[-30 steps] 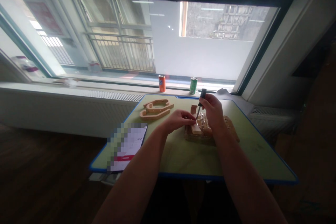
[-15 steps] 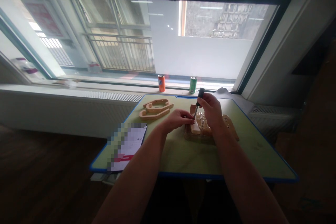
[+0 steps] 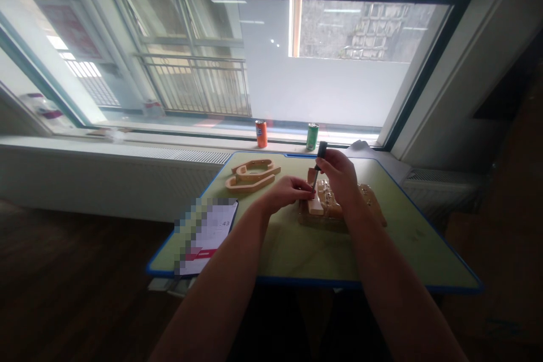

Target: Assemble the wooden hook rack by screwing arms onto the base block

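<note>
My right hand (image 3: 341, 174) is closed round the black handle of a screwdriver (image 3: 322, 150), whose shaft slants down and slightly left. The tip meets a pale wooden block (image 3: 315, 207), beside the fingers of my left hand (image 3: 288, 191). Those fingers are pinched together at the tip; what lies between them is too small and hidden to make out. Under and beside the block is a clear plastic tray (image 3: 328, 194) with small metal parts in its compartments. My right forearm covers part of the tray.
Curved wooden pieces (image 3: 254, 181) lie at the table's far left. A tablet-like screen (image 3: 212, 232), partly blurred, lies at the left edge. On the sill behind stand an orange can (image 3: 261, 134) and a green can (image 3: 312, 137). A blue edge (image 3: 314, 283) borders the table (image 3: 292, 254).
The screwdriver handle and my right hand have shifted slightly left, and the shaft stands a little more upright. My left hand stays at the tip.
</note>
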{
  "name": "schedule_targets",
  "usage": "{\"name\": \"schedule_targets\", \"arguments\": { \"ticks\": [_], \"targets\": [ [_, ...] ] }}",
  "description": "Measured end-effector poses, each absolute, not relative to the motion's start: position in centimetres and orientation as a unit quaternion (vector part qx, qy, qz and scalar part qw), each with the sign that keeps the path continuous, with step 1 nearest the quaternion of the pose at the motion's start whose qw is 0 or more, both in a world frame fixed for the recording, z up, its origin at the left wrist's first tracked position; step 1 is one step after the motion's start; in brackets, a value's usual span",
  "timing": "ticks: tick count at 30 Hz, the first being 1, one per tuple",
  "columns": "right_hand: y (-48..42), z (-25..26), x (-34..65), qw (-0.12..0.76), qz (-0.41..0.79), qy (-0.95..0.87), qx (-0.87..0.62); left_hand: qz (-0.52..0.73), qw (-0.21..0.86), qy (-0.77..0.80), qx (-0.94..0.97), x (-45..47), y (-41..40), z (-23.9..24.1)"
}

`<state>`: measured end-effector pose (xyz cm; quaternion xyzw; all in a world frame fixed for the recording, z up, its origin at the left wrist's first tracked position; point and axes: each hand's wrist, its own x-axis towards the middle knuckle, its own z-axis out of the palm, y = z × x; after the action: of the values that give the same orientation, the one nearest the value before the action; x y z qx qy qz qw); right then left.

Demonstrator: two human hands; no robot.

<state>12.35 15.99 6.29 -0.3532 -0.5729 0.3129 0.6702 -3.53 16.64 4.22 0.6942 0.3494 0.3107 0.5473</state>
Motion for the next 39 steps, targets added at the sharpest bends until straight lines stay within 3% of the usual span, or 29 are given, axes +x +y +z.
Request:
{"name": "schedule_targets", "arguments": {
  "ticks": [18, 39],
  "targets": [
    [15.94, 6.33, 12.41, 0.674, 0.31, -0.558, -0.371, 0.32, 0.57, 0.334, 0.679, -3.48, 16.6, 3.93],
    [16.12, 6.2, 12.49, 0.652, 0.345, -0.573, -0.357, 0.342, 0.496, 0.315, 0.733, -3.52, 16.12, 3.53]
  ]
}}
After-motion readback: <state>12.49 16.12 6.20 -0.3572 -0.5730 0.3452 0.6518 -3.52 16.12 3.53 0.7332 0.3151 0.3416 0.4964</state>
